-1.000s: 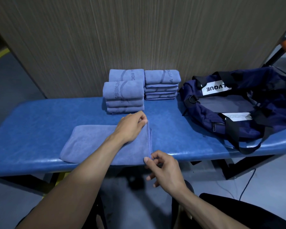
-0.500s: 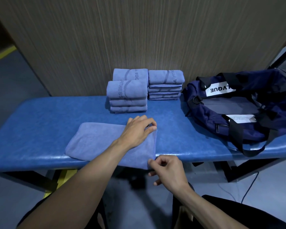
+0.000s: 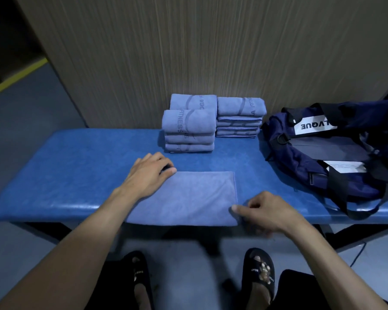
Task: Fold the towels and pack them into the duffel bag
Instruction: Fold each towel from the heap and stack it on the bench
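1. left hand (image 3: 151, 173) – ours, fingers curled down at the far-left corner of the towel (image 3: 186, 198). looks like it's pinching or pinning that corner, but we can't tell if cloth is really caught under the fingertips. risk, imo: if it only presses, the next fold drags the layers apart & the edges go uneven.
2. the towel lies flat on the bench (image 3: 65, 171), part-folded into a rectangle, its near edge right at the bench's front lip. risk: a tug toward us could slide it off onto the floor – the vinyl looks slick.
3. right hand (image 3: 267, 211) sits at the near-right corner, thumb & finger closed as if nipping the edge; pic is blurred there, so grip not certain. if that corner slips mid-fold we'd expect a crooked crease.
4. stacks (image 3: 213, 124) at the back, touching each other: left one w/ about 4 folded towels, maybe another stack hidden behind; right one approx 4-5, thin layers hard to split. risk: left stack leans a bit, a bump may tip it.
5. duffel bag (image 3: 336, 153) at the right end, unzipped, partly overhanging the bench edge, strap dangling. risk: stuffing towels in one-handed may shove it off.
6. counts: hands 2, loose towel 1, stacks 2 seen, bag 1, bench 1.
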`<act>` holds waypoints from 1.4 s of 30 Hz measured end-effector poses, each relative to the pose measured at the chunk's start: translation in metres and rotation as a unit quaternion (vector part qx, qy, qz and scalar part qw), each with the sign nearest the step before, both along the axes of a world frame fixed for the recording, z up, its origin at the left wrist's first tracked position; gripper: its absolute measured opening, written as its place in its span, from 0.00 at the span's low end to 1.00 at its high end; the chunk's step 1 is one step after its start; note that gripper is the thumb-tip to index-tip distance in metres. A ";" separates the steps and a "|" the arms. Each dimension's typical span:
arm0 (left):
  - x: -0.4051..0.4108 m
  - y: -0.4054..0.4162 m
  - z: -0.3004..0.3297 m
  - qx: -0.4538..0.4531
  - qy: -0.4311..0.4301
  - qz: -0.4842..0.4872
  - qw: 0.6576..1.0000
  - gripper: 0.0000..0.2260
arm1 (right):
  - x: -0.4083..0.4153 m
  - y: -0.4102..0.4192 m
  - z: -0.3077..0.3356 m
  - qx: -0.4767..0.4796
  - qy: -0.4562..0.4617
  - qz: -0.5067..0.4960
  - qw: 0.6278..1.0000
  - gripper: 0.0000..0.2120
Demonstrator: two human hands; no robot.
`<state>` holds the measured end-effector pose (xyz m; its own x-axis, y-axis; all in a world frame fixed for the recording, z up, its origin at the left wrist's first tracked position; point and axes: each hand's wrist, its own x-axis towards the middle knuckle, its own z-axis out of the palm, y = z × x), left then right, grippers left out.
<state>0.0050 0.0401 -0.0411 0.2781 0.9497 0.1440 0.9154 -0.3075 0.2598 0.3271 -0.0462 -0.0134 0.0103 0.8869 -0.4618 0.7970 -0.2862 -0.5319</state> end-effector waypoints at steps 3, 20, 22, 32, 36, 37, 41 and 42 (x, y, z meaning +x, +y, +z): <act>-0.025 -0.001 0.008 -0.043 0.019 0.015 0.999 0.11 | -0.003 0.023 0.001 0.110 -0.085 -0.039 0.989 0.24; -0.064 0.008 0.014 -0.224 -0.066 0.026 0.972 0.14 | -0.042 0.054 -0.012 0.069 0.006 -0.086 0.994 0.19; -0.066 0.007 0.016 -0.201 -0.118 0.024 0.972 0.12 | -0.044 0.058 -0.010 0.087 0.042 -0.095 0.991 0.17; -0.039 0.006 0.006 0.008 -0.008 0.091 0.996 0.14 | -0.064 0.075 -0.013 0.177 0.026 -0.137 0.974 0.20; -0.005 -0.017 -0.004 0.001 -0.005 -0.009 1.000 0.20 | -0.074 0.058 -0.022 0.210 -0.057 -0.102 0.971 0.18; 0.000 -0.021 -0.010 -0.031 0.030 -0.020 0.999 0.25 | -0.073 0.054 -0.022 0.210 -0.072 -0.098 0.970 0.19; 0.004 -0.027 -0.024 -0.092 0.085 -0.010 0.992 0.37 | -0.066 0.034 -0.022 0.206 -0.081 -0.097 0.970 0.21; 0.004 -0.027 -0.024 -0.092 0.087 -0.010 0.992 0.37 | -0.064 0.028 -0.023 0.209 -0.080 -0.096 0.970 0.21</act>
<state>0.0093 0.0134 -0.0649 0.3023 0.9496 -0.0833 0.9456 -0.2877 0.1518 0.2636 -0.0178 -0.0368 0.2356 0.9710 -0.0415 0.8319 -0.2236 -0.5078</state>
